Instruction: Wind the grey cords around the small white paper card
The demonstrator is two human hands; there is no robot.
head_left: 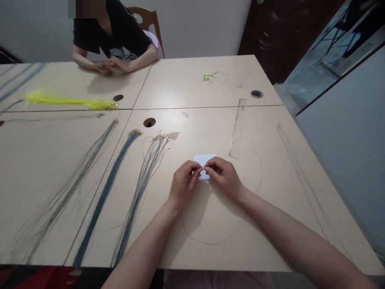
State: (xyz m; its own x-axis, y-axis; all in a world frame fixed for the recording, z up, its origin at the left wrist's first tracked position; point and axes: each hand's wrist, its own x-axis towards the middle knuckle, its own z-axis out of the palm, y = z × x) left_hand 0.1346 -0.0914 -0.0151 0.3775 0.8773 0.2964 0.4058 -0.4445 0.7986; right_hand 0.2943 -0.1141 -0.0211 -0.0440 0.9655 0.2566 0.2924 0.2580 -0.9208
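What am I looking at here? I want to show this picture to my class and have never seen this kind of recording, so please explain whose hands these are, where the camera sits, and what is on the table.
There is no machine: a person wears a camera on the head, looking forward and down, so the two bare arms reaching in from the bottom are their own. The left hand and right hand meet over a small white paper, fingertips pinched together on something too small to make out. A thin cord loops on the table below the hands. To the left lie three bundles of blue-grey cords and a yellow bundle. A clear ruler lies to the right. Across the table sits another person, hands together.
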